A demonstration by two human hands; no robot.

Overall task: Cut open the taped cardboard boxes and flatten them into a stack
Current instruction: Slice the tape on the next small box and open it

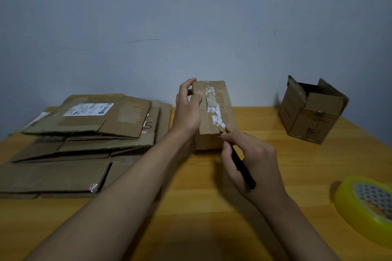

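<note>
The small brown taped cardboard box (214,112) stands mid-worktop, left hand (187,110) fingers gripping its far-left edge; right hand (250,161) fingers hold a slim black cutter (242,168) at the near seam; a slip could nick that steadying hand.

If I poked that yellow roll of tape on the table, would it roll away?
Probably not right now: the tape roll seems to lie tilted on the table, not standing on its edge. Stood up, its round shape would likely let it roll. It looks like a stiff ring that keeps its shape, and its shiny side may feel slippery.
</note>
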